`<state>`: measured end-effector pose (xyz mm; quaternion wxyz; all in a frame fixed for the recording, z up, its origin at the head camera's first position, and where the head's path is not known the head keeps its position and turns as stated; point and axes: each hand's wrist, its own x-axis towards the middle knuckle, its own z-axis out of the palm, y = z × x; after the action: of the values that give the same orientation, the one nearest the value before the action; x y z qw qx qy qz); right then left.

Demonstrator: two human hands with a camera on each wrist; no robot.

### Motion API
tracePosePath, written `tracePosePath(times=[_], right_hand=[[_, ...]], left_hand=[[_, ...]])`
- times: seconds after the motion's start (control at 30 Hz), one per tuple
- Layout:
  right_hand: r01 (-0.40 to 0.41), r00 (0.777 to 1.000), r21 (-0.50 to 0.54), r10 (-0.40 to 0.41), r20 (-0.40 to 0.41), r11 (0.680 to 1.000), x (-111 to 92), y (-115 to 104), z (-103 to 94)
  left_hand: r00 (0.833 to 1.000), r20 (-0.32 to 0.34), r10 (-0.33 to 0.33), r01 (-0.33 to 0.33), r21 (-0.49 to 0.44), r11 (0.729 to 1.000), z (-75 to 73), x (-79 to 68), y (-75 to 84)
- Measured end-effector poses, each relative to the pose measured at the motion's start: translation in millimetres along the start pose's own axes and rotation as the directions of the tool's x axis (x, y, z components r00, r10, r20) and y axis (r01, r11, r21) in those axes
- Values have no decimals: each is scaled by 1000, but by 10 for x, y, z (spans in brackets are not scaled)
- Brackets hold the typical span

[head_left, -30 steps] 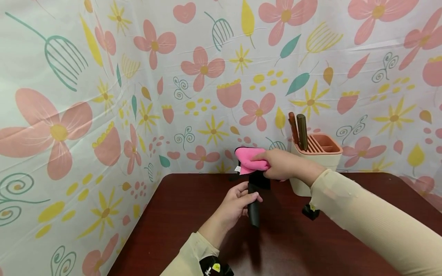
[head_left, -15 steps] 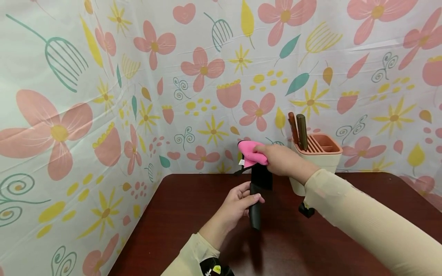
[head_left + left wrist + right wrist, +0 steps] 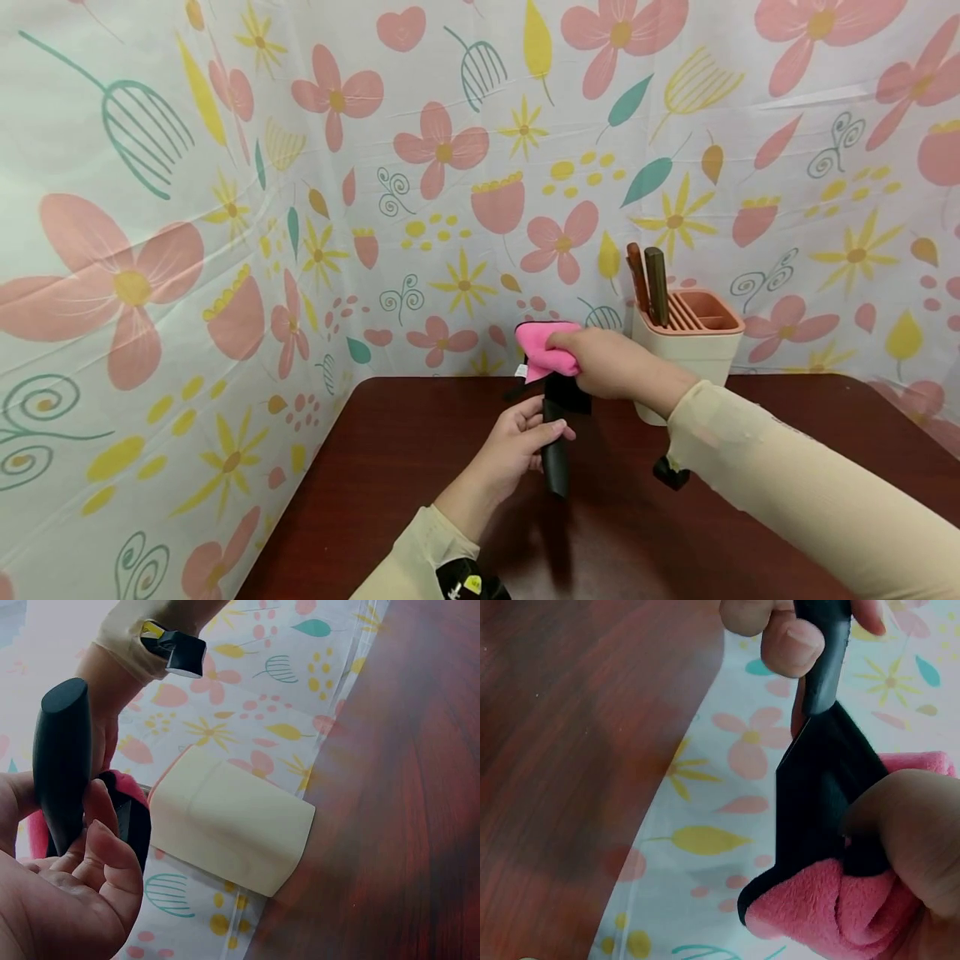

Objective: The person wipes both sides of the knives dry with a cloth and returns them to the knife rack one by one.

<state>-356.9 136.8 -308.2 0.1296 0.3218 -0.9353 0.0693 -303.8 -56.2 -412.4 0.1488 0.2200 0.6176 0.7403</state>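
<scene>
A black-handled kitchen knife (image 3: 555,458) with a broad dark blade (image 3: 810,799) is held up over the table, handle toward me. My left hand (image 3: 513,446) grips its handle, thumb along one side; the left wrist view shows the fingers curled round the handle (image 3: 64,757). With my right hand (image 3: 611,365) I pinch a folded pink cloth (image 3: 546,348) with black edging and a white tag. In the right wrist view the cloth (image 3: 832,911) wraps over the far part of the blade, hiding its end.
Behind my right forearm stands a cream knife holder (image 3: 693,354) with an orange slotted top. A reddish-brown handle (image 3: 637,279) and an olive-brown handle (image 3: 657,287) stick up from it. The dark red table (image 3: 390,500) meets a flower-print sheet (image 3: 442,208) at back and left.
The right hand and cloth rose a little along the blade, then came back down toward the handle. The knife has shifted slightly right, still in the left hand.
</scene>
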Motion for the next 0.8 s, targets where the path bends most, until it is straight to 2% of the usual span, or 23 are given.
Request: tracePosePath(times=[0.1, 0.3, 0.5, 0.6, 0.7, 0.8], right_hand=[[-15, 1000, 16, 14, 6, 1000, -34, 42, 7], [-22, 999, -37, 21, -31, 999, -38, 134, -12], [-101, 994, -117, 95, -53, 988, 25, 218, -13], [-128, 988, -174, 111, -106, 976, 50, 219, -30], [-173, 973, -207, 135, -187, 963, 70, 221, -71], [-230, 959, -161, 196, -203, 960, 69, 230, -112]], left_hand=[[1000, 7, -5, 5, -2, 1000, 12, -3, -7], [999, 42, 3, -4, 14, 1000, 85, -16, -39], [999, 40, -1, 1, 8, 1000, 130, -33, -73], [999, 35, -15, 14, 18, 1000, 144, -38, -86], [999, 42, -22, 21, 21, 1000, 154, -35, -89], [999, 33, -16, 16, 21, 1000, 139, -22, -94]])
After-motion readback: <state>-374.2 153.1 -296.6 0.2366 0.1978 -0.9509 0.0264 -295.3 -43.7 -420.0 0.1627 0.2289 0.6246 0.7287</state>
